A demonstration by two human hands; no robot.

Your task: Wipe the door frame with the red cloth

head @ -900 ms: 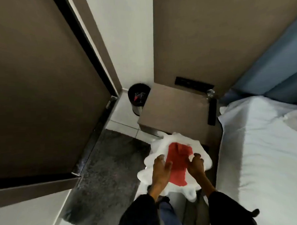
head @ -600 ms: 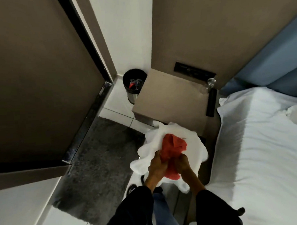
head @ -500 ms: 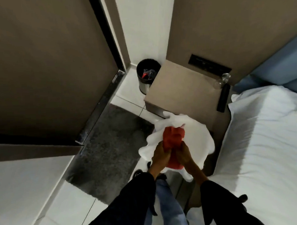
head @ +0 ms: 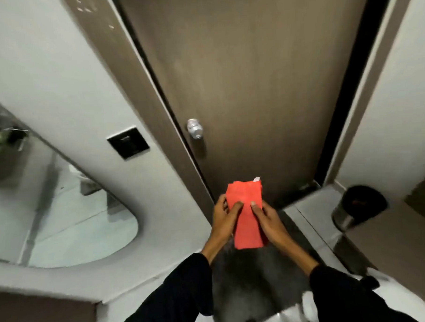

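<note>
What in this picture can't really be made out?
- Head view: underside of the red cloth, hidden by its own folds and by left hand and right hand.
- Bin contents: too dark.
- Door frame top: cut off by the picture's edge.

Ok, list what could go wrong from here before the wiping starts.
1. The red cloth is pinched only by the fingertips of the left hand and right hand; its folds may slip open once pressed against the door frame.
2. The door knob sits right beside the frame, so a stroke there could snag the cloth or knock knuckles.
3. The wall switch plate is close to the frame; a stray wipe might press it.
</note>
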